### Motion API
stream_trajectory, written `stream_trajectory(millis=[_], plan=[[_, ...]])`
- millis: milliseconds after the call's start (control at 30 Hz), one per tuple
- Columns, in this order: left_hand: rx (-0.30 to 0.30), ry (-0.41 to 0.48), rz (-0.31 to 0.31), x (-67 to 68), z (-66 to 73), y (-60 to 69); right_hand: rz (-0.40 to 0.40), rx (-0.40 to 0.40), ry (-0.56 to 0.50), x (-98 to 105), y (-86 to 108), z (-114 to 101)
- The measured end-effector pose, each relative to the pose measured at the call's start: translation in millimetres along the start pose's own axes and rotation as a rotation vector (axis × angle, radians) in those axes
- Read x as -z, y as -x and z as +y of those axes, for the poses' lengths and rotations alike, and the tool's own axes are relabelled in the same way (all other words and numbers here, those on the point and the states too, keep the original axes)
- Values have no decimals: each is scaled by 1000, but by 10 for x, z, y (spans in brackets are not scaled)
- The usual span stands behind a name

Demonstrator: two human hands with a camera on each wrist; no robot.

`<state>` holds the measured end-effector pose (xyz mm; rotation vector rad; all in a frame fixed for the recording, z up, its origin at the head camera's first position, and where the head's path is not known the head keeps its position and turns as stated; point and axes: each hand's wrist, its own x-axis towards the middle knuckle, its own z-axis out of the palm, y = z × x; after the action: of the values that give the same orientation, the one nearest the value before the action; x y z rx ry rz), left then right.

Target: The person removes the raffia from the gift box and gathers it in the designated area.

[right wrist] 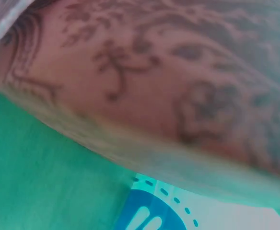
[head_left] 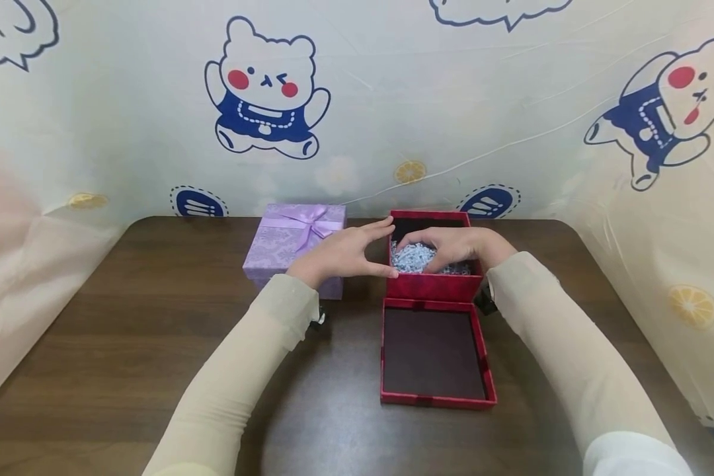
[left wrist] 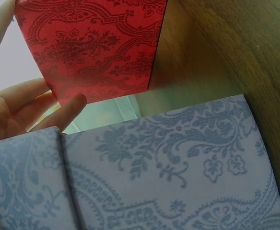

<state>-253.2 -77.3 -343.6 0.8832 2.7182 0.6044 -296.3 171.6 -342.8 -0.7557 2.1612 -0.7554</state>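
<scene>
A red patterned box stands uncovered at the back of the table, with light blue shredded paper inside. My left hand touches the box's left side, thumb at the near corner, fingers stretched toward the far one. In the left wrist view its fingertips lie against the red box. My right hand reaches into the box, its thumb and fingers curved round the shredded paper; some fingertips are buried. The right wrist view has only a blurred, close patterned box wall.
The box's red lid lies inside up, just in front of the box. A purple gift box with a ribbon bow stands left, under my left forearm. Behind the brown table hangs a printed cloth.
</scene>
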Motion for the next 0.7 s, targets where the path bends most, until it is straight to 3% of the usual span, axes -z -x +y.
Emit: stream_trajectory(millis=[233,500,700], plan=[[11,-1,2,-11,-3,0,65,-28,14,5,57,-7],[8,-11,5,-18,-16,-4,133,-27,115,28,151,-48],[8,-7,0,-12,-11,-5,176,-24,104,35,235,-49]])
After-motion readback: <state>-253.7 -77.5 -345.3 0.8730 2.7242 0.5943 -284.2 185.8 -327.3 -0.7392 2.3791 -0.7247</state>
